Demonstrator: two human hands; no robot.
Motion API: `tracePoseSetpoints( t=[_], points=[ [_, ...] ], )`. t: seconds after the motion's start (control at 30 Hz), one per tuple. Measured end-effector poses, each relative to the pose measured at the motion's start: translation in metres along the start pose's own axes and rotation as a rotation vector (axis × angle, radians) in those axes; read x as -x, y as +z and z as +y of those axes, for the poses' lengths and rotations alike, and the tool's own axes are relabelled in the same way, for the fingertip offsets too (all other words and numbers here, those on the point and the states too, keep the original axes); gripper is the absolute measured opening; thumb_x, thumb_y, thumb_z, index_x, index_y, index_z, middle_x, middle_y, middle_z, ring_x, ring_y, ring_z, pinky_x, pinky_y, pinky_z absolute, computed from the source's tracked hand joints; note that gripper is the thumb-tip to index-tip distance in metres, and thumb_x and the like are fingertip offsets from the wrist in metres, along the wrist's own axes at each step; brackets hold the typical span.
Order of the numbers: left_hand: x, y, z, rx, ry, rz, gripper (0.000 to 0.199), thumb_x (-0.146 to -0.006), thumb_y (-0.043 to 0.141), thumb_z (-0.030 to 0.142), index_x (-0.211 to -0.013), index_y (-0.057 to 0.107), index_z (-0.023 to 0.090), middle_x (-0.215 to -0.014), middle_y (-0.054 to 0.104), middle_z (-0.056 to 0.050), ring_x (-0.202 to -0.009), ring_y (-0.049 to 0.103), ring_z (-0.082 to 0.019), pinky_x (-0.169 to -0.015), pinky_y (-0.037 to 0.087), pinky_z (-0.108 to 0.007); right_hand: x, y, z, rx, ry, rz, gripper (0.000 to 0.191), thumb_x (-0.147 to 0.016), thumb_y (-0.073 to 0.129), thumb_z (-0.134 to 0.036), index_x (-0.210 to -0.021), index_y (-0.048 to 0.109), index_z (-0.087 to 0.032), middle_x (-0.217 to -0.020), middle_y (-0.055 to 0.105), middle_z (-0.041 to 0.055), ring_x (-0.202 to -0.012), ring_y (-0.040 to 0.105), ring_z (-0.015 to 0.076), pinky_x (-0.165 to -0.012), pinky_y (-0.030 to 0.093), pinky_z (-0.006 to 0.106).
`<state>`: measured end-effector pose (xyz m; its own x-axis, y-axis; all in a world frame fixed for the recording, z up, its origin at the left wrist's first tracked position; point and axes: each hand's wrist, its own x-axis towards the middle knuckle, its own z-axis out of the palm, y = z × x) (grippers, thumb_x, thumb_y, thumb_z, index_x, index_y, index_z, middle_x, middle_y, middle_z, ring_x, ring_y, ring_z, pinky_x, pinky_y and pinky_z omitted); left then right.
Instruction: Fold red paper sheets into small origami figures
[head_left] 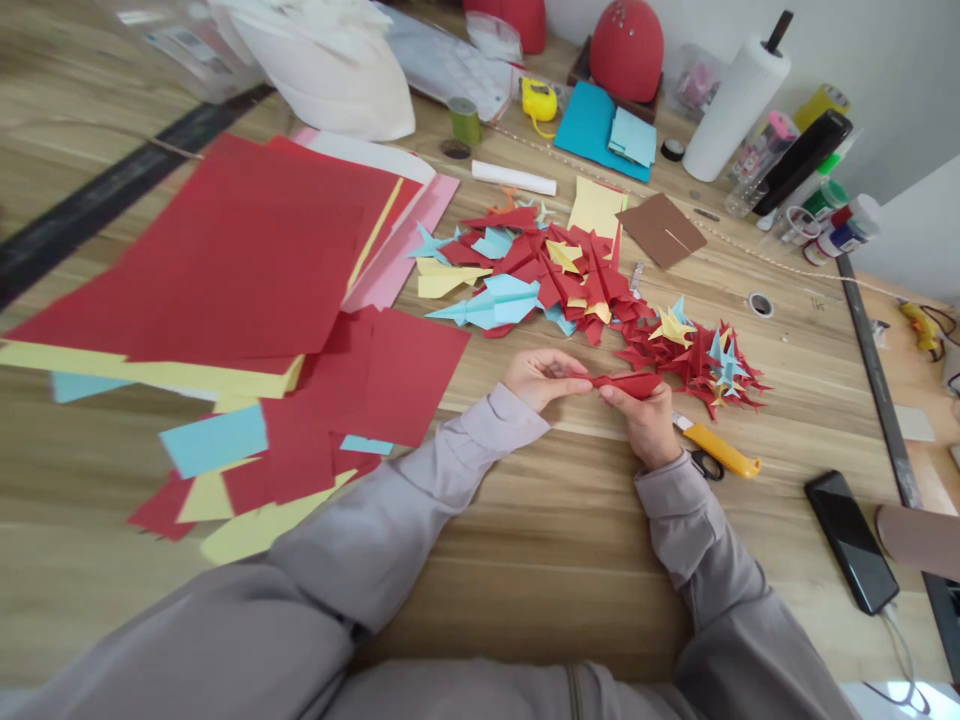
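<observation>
Red folded paper (628,384) against grey sleeves (420,490); pale-blue paper planes (487,302) lie on a crimson heap (570,280) (red outnumbers every other colour), and a yellow-orange utility knife (720,450) sits on streaky honey-toned wood (525,570).

Head-worn view, facing forward and down

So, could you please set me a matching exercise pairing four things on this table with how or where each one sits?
Things:
1. Folded red paper
2. Phone
3. Paper towel roll
4. Utility knife

States:
A. Held by the left hand and right hand
B. Standing on end
C. Lying beside the right hand
D. Lying near the right side of the table

Pairs: 1-A, 2-D, 3-B, 4-C
</observation>
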<state>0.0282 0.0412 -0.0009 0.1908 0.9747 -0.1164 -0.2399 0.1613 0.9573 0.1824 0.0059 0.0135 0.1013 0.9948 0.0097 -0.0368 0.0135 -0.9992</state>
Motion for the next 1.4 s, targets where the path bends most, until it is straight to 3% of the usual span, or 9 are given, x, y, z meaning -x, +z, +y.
tracePoseSetpoints(
  t=[0.43, 0.63, 0.83, 1.1, 1.4],
  points=[
    [0.002, 0.001, 0.002, 0.028, 0.024, 0.017, 0.035, -0.049, 0.082, 0.036, -0.071, 0.068, 0.012, -0.061, 0.070, -0.005, -0.061, 0.068, -0.020, -0.065, 0.057, -0.033, 0.000, 0.001, 0.002, 0.014, -0.030, 0.045, 0.012, -0.060, 0.076, -0.028, -0.065, 0.070, -0.019, -0.068, 0.068, 0.0008, -0.061, 0.058, 0.0141, -0.058, 0.047, 0.027],
    [0.004, 0.002, 0.008, 0.036, 0.005, 0.012, 0.036, -0.047, 0.083, 0.036, -0.068, 0.067, 0.012, -0.059, 0.069, -0.005, -0.061, 0.069, -0.022, -0.066, 0.058, -0.035, 0.000, 0.000, 0.003, 0.032, -0.015, 0.035, 0.012, -0.061, 0.075, -0.030, -0.066, 0.071, -0.020, -0.066, 0.068, 0.0005, -0.057, 0.055, 0.0127, -0.054, 0.046, 0.026],
    [0.004, 0.004, 0.010, 0.088, -0.034, 0.005, 0.036, -0.045, 0.084, 0.034, -0.068, 0.067, 0.011, -0.059, 0.069, -0.005, -0.060, 0.069, -0.022, -0.066, 0.058, -0.037, 0.000, 0.001, 0.002, -0.007, -0.027, 0.044, 0.010, -0.061, 0.076, -0.029, -0.062, 0.070, -0.020, -0.061, 0.067, -0.0012, -0.054, 0.055, 0.0118, -0.053, 0.045, 0.025],
    [0.004, 0.002, 0.009, 0.300, -0.108, -0.062, 0.035, -0.052, 0.082, 0.032, -0.077, 0.069, 0.010, -0.063, 0.070, -0.007, -0.064, 0.069, -0.024, -0.068, 0.057, -0.039, -0.003, 0.001, 0.005, -0.067, -0.016, 0.106, 0.017, -0.059, 0.078, -0.027, -0.053, 0.064, -0.018, -0.054, 0.063, -0.0022, -0.052, 0.055, 0.0114, -0.053, 0.044, 0.025],
    [0.004, 0.002, 0.009, 0.328, -0.068, -0.093, 0.041, -0.063, 0.074, 0.038, -0.093, 0.067, 0.011, -0.073, 0.072, -0.008, -0.066, 0.069, -0.021, -0.065, 0.056, -0.034, -0.004, -0.001, 0.005, -0.044, -0.032, 0.097, 0.021, -0.060, 0.077, -0.026, -0.049, 0.061, -0.018, -0.051, 0.061, -0.0030, -0.050, 0.053, 0.0103, -0.054, 0.043, 0.024]
  ],
)
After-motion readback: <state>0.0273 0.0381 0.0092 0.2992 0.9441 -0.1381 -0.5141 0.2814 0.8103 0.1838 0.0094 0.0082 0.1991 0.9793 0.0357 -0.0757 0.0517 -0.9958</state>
